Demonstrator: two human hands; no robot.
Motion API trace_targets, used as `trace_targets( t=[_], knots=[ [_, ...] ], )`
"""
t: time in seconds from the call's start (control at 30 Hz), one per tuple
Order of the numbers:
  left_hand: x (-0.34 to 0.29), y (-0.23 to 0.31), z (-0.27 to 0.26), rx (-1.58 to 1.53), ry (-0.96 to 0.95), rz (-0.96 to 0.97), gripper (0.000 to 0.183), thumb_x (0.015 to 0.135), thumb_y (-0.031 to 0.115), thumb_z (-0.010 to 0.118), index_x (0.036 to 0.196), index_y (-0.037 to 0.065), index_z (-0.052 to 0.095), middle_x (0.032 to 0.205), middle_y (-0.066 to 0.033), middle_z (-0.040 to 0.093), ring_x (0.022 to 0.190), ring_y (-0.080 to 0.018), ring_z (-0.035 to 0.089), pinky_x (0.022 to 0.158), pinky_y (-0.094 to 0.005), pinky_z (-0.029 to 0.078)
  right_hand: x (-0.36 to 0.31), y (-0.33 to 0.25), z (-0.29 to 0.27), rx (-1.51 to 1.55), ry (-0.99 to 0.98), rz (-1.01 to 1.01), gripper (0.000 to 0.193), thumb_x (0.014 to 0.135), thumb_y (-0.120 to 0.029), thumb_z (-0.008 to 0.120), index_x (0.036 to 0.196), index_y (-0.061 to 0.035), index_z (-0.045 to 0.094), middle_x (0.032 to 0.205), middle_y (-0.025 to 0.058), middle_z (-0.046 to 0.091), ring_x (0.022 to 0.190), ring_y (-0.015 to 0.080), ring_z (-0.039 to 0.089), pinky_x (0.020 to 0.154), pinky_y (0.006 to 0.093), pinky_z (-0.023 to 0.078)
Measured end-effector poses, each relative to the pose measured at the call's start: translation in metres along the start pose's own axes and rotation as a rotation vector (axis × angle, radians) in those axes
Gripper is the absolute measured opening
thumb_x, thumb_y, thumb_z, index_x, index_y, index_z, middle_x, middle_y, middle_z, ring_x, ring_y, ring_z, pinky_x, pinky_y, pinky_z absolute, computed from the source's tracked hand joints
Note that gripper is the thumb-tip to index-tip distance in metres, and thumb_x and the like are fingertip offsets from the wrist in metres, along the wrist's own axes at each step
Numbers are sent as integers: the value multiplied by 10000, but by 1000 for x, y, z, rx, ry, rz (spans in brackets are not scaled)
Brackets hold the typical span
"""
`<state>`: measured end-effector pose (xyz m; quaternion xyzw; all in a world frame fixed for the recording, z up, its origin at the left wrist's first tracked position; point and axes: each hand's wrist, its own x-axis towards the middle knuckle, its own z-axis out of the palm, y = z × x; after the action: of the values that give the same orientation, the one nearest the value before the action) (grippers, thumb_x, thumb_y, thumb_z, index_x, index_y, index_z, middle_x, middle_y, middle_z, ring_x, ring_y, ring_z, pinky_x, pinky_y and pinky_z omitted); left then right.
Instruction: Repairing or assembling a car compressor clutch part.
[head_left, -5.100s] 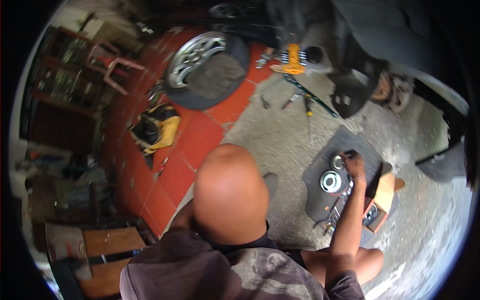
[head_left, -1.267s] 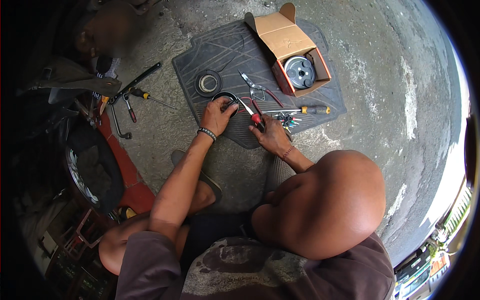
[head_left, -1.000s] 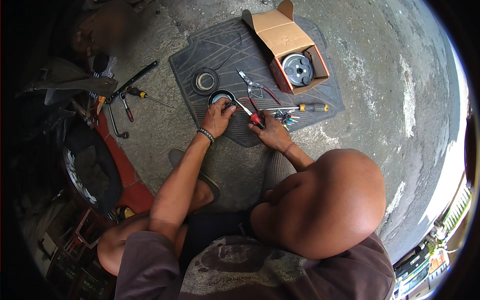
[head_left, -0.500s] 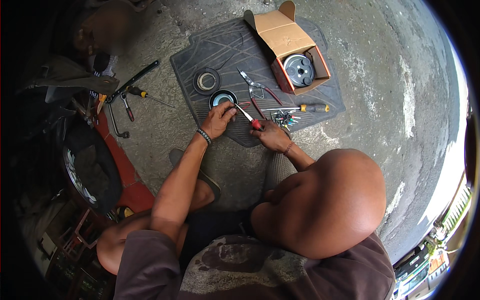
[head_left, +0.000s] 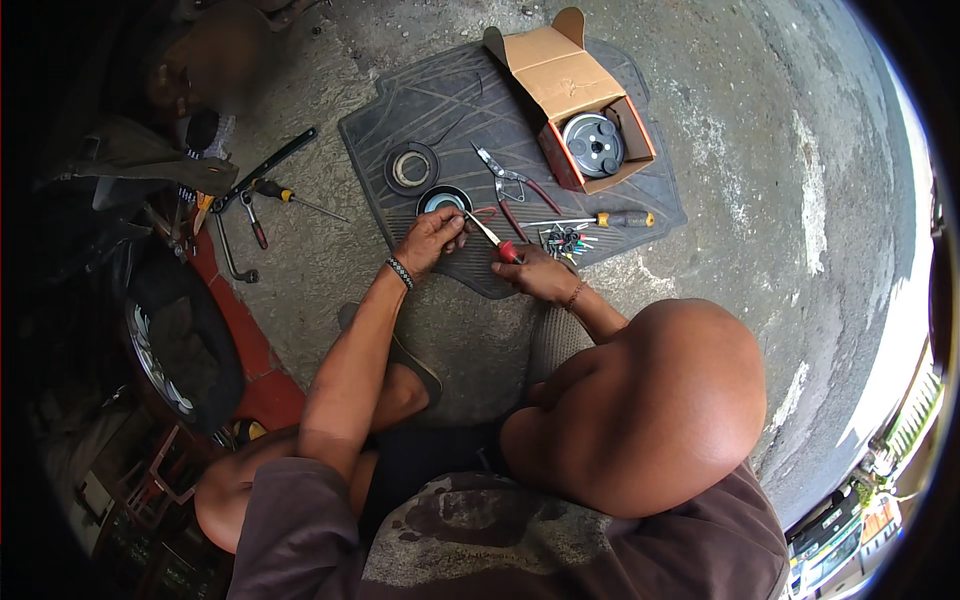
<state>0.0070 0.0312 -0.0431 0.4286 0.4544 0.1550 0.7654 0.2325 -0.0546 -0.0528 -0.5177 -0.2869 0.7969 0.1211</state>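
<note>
On the concrete [head_left: 310,265] at left lie a dark bar [head_left: 275,163], a screwdriver [head_left: 272,188], a ratchet [head_left: 259,231] and a bent wrench [head_left: 229,250]; a wheel [head_left: 215,345] lies by red tiles [head_left: 262,390]; a chair [head_left: 160,456] shows at lower left; another person [head_left: 212,62] is at upper left.

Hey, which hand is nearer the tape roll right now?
The left. The left hand is just below it in the picture; the right hand, holding the red-handled tool, is farther off, below and right.
</note>
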Motion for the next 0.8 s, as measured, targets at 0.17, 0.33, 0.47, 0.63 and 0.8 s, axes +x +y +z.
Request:
trace_targets(
  t=[0.17, 0.33, 0.47, 0.63, 0.8],
  knots=[
    [-2, 7, 5, 565, 145, -36, 289, 1038, 224, 478, 857, 38, 605, 668, 16, 514, 617, -80, 455, 598, -265, 390, -2, -7, 8, -853, 492, -299, 285, 862, -248, 685, 1003, -16, 600, 959, 244, 685, 882, 419, 684, 746, 479, 547],
    [5, 4, 19, 583, 316, -10, 300, 1013, 236, 509, 848, 9, 613, 648, -27, 530, 618, -117, 512, 607, -311, 420, -2, -15, 7, -922, 634, -288, 285, 824, -183, 670, 1031, -19, 560, 909, 252, 683, 859, 406, 692, 750, 486, 559],
    [12, 4, 24, 592, 405, -141, 341, 1013, 265, 512, 817, 10, 626, 633, -51, 554, 620, -117, 540, 605, -309, 433, -2, -16, 4, -945, 723, -305, 253, 826, -182, 667, 993, -21, 565, 920, 254, 679, 855, 412, 688, 745, 485, 556],
    [1, 10, 9, -11, 127, -209, 291, 1037, 279, 493, 895, 56, 616, 686, 8, 535, 622, -67, 469, 566, -243, 369, -2, -11, 4, -785, 498, -350, 293, 886, -273, 664, 1018, -22, 594, 894, 219, 676, 820, 372, 686, 722, 447, 551],
    [-4, 0, 5, -231, -22, -47, 235, 1041, 292, 507, 1004, 75, 589, 808, 36, 535, 677, -65, 449, 606, -230, 365, -8, -22, 0, -1, -15, 67, 318, 941, -388, 660, 976, -77, 606, 779, 49, 598, 651, 176, 588, 575, 327, 476]
  ],
)
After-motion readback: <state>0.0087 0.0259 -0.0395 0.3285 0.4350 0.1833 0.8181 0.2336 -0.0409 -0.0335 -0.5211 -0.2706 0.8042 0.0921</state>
